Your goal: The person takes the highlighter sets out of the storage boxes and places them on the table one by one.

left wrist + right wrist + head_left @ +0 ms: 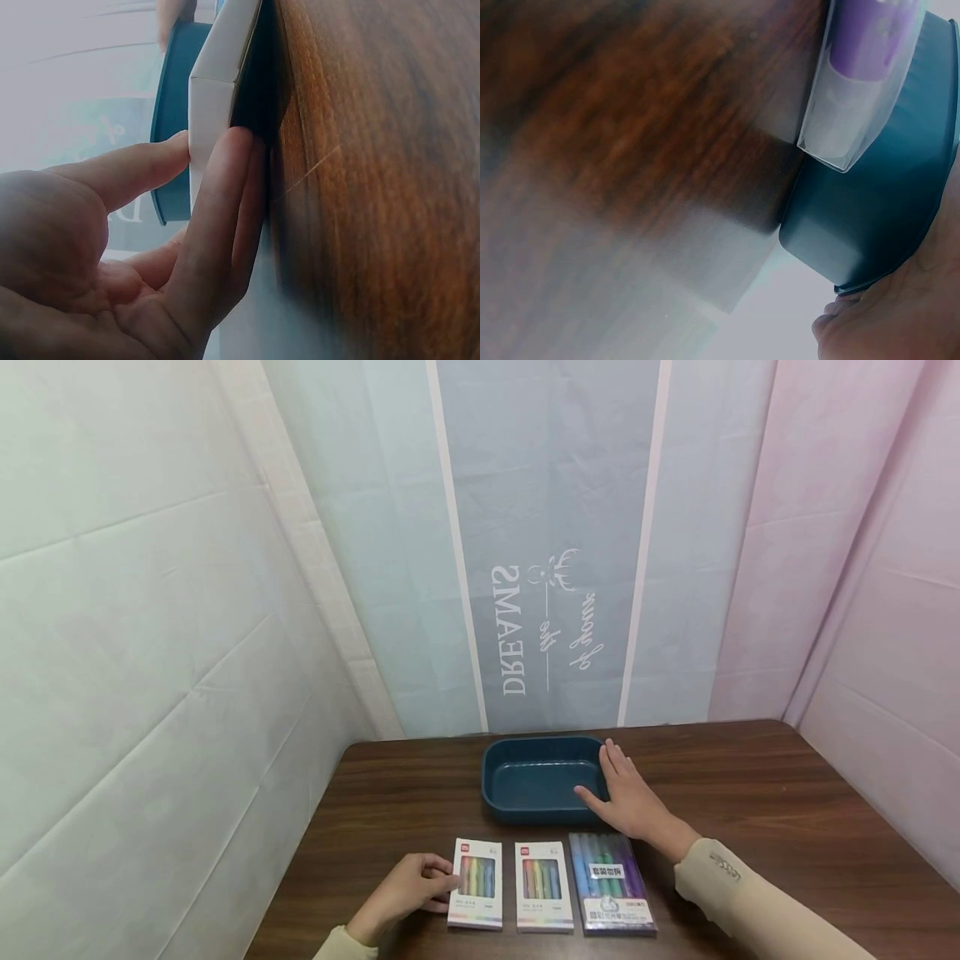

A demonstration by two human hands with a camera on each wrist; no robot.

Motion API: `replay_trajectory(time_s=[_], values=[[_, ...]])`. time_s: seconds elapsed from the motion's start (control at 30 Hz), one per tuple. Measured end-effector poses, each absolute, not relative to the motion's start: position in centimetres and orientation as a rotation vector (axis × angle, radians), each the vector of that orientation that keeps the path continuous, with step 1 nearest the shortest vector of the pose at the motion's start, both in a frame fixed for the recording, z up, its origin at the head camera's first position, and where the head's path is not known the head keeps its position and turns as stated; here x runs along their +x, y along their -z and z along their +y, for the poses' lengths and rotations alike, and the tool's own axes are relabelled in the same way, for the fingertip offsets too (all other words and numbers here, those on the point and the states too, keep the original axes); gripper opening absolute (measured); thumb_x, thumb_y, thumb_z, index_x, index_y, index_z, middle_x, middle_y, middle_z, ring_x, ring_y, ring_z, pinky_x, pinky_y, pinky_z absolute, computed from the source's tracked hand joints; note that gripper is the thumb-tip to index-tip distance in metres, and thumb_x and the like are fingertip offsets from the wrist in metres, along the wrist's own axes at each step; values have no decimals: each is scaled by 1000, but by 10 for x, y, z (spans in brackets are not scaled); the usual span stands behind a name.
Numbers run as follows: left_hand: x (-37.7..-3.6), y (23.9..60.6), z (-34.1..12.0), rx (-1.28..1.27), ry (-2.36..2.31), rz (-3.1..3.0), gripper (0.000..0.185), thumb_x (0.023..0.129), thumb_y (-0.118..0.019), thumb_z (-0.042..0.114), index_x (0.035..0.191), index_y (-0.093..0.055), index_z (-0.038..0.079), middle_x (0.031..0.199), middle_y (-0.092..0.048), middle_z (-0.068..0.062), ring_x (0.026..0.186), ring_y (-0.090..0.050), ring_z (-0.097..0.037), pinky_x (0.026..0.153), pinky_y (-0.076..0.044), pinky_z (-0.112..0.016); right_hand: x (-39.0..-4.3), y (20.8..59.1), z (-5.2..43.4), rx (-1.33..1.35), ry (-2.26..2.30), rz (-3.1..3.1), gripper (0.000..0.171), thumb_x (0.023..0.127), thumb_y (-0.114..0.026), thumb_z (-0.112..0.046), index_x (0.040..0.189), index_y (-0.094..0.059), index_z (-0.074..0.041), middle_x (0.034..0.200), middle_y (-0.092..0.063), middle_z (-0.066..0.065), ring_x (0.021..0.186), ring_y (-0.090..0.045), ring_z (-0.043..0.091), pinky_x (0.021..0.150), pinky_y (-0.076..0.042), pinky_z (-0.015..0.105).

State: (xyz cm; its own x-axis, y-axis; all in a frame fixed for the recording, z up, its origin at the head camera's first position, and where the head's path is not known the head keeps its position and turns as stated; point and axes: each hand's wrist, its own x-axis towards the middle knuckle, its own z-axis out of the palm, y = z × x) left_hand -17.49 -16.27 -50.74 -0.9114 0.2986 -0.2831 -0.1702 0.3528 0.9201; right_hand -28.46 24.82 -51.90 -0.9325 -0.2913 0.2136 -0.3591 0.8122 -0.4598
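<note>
My left hand (pixel 438 883) pinches the left edge of a white pack of coloured markers (pixel 476 883) lying flat on the brown table (pixel 750 793). In the left wrist view the thumb (pixel 142 165) sits on top of this pack (pixel 217 90) and a finger (pixel 225 202) lies under its edge. My right hand (pixel 617 781) rests with straight fingers on the right rim of a dark teal tray (pixel 525 781), with the thumb reaching over the inside. The right wrist view shows the tray's outer wall (pixel 877 195) and part of my palm (pixel 900 315).
A second white marker pack (pixel 543 885) and a clear pack of purple-toned pens (pixel 611 883) lie in a row to the right of the first. The clear pack (pixel 859 82) lies close to the tray. Fabric walls enclose the table on three sides.
</note>
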Motion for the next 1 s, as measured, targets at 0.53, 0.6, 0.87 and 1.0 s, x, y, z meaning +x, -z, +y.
replay_trajectory(time_s=[0.53, 0.6, 0.87, 1.0], values=[[-175, 507, -156, 121, -1575, 2244, 27, 96, -83, 13, 111, -71, -6, 86, -71, -7, 79, -73, -17, 72, -67, -35, -286, 521, 249, 502, -751, -2875, 104, 105, -63, -58, 164, -18, 14, 175, -10, 32, 161, -13, 51, 129, -16, 67], [-175, 508, -156, 123, -1577, 2245, 27, 96, -83, 13, 110, -71, -6, 86, -71, -7, 79, -73, -16, 72, -67, -35, -286, 521, 249, 504, -745, -2871, 103, 104, -64, -57, 164, -18, 14, 175, -10, 32, 161, -14, 52, 129, -17, 67], [-175, 508, -156, 124, -1585, 2249, 26, 95, -84, 12, 108, -70, -6, 85, -72, -8, 78, -74, -18, 71, -67, -35, -286, 522, 249, 503, -746, -2866, 105, 104, -63, -59, 163, -19, 15, 174, -12, 33, 161, -15, 52, 129, -18, 67], [-175, 508, -156, 119, -1579, 2256, 26, 95, -84, 12, 108, -70, -6, 85, -72, -9, 77, -74, -18, 71, -67, -36, -286, 523, 249, 504, -751, -2866, 104, 104, -63, -59, 163, -19, 15, 174, -11, 33, 161, -15, 52, 129, -18, 67]])
